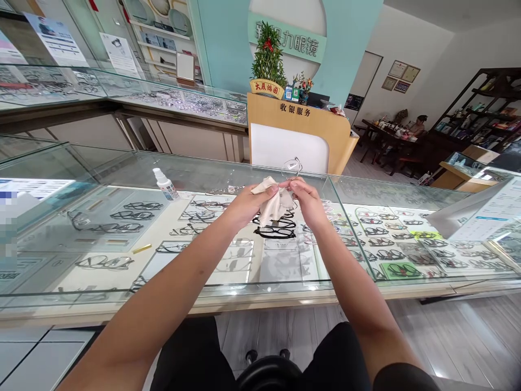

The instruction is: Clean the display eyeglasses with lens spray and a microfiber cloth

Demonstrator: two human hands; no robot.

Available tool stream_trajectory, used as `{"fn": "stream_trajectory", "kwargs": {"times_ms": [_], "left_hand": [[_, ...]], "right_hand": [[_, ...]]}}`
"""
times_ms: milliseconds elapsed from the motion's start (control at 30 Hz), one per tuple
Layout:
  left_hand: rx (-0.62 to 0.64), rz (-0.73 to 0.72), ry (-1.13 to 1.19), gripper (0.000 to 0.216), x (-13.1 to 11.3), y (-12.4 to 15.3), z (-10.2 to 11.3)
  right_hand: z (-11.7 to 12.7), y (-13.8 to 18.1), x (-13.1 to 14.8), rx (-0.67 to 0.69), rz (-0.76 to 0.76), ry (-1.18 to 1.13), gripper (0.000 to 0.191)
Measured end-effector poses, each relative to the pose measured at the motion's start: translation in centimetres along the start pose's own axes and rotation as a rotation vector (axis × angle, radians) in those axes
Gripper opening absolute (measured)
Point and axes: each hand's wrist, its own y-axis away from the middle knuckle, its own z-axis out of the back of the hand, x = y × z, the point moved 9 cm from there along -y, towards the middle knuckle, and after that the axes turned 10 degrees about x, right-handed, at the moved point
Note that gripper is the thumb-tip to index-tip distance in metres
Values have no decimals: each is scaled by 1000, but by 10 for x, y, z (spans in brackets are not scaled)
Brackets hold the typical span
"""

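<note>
Above the glass counter, my left hand [253, 200] is closed on a cream wiping cloth [268, 210], which hangs down in folds from the fingers. My right hand [308, 200] is closed on a pair of thin-rimmed eyeglasses [291, 166]. One round lens stands up above the fingers. The cloth covers the lower part of the eyeglasses, so whether it wraps the other lens is hard to see. Both hands almost meet. Directly below them, black-framed glasses [275, 232] lie inside the case.
A white spray bottle [164, 184] stands on the counter to the left. Rows of frames fill the glass display case [228, 290]. A white printed stand [484, 212] is at the right. Beyond stands a wooden cashier desk [260, 117]; a person [418, 127] sits far back.
</note>
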Motion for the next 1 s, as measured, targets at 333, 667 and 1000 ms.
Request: {"fn": "stream_trajectory", "kwargs": {"times_ms": [333, 667, 1000], "left_hand": [[28, 48, 127, 67, 6, 1, -9], [89, 27, 82, 59, 7, 2, -18], [91, -20, -73, 65, 3, 3, -16]], "right_hand": [[-4, -2, -4, -2, 28, -69, 32], [-3, 0, -16, -68, -35, -132, 40], [-7, 2, -19, -49, -66, -205, 42]]}}
